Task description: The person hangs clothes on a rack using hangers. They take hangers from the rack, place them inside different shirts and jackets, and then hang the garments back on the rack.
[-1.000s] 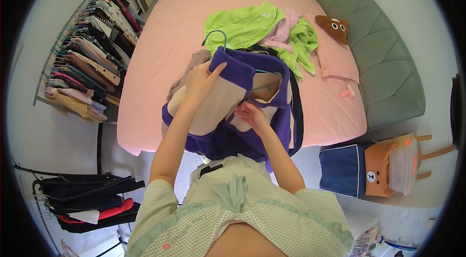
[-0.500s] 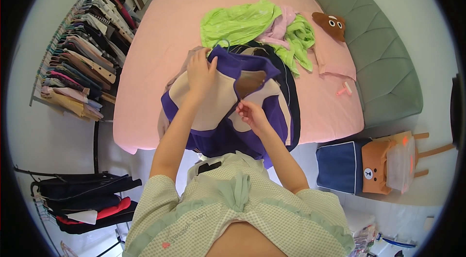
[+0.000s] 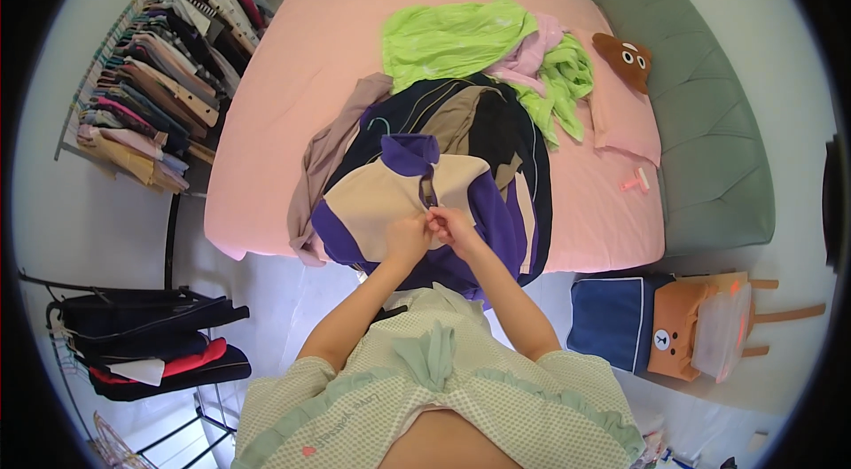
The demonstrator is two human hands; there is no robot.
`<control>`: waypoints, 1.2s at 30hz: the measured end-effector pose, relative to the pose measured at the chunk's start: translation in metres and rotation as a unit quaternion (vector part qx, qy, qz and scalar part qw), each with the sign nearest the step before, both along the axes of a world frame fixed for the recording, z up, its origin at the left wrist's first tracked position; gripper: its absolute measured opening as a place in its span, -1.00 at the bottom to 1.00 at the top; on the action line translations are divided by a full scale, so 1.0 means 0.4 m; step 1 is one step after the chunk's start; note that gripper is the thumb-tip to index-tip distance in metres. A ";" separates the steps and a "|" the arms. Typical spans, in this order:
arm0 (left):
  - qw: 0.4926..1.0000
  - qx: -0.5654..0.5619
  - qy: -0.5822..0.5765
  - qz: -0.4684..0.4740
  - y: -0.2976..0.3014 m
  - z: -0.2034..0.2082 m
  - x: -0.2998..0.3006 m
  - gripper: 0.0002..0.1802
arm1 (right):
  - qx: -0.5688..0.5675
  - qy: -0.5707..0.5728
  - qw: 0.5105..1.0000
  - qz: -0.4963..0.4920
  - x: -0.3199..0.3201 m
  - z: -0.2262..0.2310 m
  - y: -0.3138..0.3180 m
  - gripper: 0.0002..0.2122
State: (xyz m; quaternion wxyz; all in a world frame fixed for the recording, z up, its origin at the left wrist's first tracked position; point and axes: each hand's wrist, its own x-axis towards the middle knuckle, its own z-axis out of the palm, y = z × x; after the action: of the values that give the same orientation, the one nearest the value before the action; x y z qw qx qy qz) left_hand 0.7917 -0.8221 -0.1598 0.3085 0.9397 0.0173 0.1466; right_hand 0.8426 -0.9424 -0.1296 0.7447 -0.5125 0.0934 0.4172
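A purple and cream jacket (image 3: 377, 194) lies front side up at the near edge of the bed, its collar pointing away from me. A teal hanger hook (image 3: 380, 124) shows beside the collar. At the middle of the jacket's front opening, my left hand (image 3: 408, 238) is closed on the fabric. My right hand (image 3: 451, 228) pinches the same opening right beside it, the two hands touching or nearly so. Whatever small part the fingertips hold is hidden. Above the hands the opening gapes a little. Under the jacket lies a pile of dark and brown clothes (image 3: 452, 119).
Crumpled green cloth (image 3: 456, 39) lies farther back on the pink bed (image 3: 301, 35). A brown cushion (image 3: 623, 61) and a pink-handled roller (image 3: 635, 181) are at the right. Clothes racks (image 3: 168, 61) line the left. A blue storage box (image 3: 610, 323) stands at the lower right.
My left hand has moved from the jacket's shoulder down to the front opening, beside my right hand. The collar now stands more closed and the jacket lies flatter, lower on the pile.
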 end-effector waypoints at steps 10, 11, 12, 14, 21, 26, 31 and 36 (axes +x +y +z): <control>1.000 -0.024 -0.017 -0.010 0.023 0.053 0.004 -0.84 | 0.040 0.074 0.996 0.031 0.119 0.027 -0.041 -0.83; 1.000 -0.026 -0.016 -0.008 0.016 0.067 0.000 -0.84 | 0.074 0.090 0.992 0.040 0.135 0.030 -0.042 -0.82; 0.999 -0.030 0.007 -0.014 0.003 0.081 -0.003 -0.83 | 0.073 0.091 0.992 0.040 0.135 0.029 -0.043 -0.82; 0.999 -0.034 0.028 -0.015 -0.011 0.085 0.012 -0.81 | 0.110 0.082 0.988 0.075 0.130 0.037 -0.031 -0.82; 0.997 0.036 0.005 0.075 0.024 0.005 0.065 -0.80 | 0.056 0.039 0.992 0.104 0.054 0.066 -0.001 -0.80; 0.999 0.036 -0.019 0.016 -0.018 -0.023 0.023 -0.83 | 0.070 0.164 0.983 0.048 0.078 0.003 -0.019 -0.86; 0.973 0.161 0.096 -0.138 -0.057 -0.005 -0.047 -0.70 | 0.059 0.239 0.969 -0.006 0.165 -0.067 -0.078 -0.87; 0.945 0.155 0.154 -0.244 -0.048 -0.017 -0.083 -0.69 | -0.025 0.120 0.991 0.048 0.169 0.010 -0.036 -0.84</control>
State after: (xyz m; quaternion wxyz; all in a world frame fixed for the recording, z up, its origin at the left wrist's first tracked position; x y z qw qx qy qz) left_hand 0.7586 -0.8413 -0.1667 0.1786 0.9626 -0.1880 -0.0788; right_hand 0.9100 -0.9567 -0.1256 0.6941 -0.4811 0.1683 0.5083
